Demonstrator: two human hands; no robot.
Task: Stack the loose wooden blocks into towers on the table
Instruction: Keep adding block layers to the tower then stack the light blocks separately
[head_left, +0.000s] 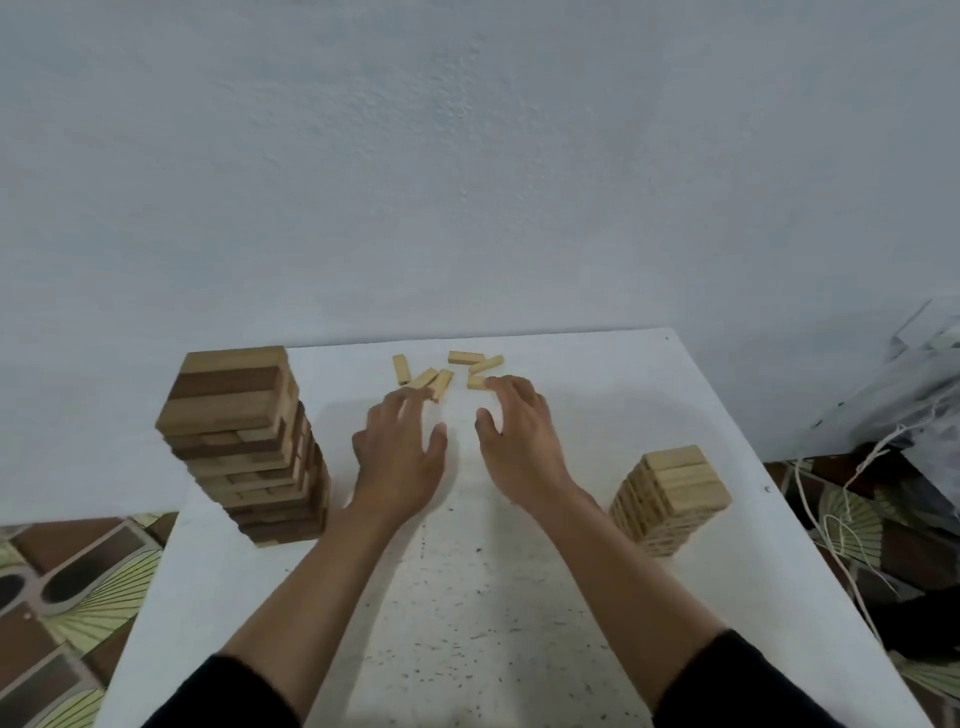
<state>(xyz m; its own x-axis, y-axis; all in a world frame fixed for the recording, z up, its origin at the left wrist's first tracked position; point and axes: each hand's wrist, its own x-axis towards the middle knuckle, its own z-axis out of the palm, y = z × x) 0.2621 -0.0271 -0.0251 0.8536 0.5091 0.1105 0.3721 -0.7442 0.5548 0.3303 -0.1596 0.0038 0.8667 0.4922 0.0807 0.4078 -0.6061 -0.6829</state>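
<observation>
Head view, read from the left edge of the bench (467, 597): a tall tower (244, 447) of mixed light and dark blocks stands at the left edge towards the far-left corner, its layers slightly out of line. Both towers are set at the sides, which appears to keep the middle free for reaching. The left hand (400, 452) is extended over the middle of the bench, fingers spread and relaxed, gripping nothing, its fingertips at the nearest of the loose blocks (447, 371). These lie scattered flat near the middle of the far edge, unstacked. The right hand (519, 441) reaches beside it, likewise spread and empty, with fingertips at one block; firm contact cannot be confirmed. A shorter tower (670, 499) of light blocks stands near the right edge. Judgement: collection of the last blocks is in hand.
</observation>
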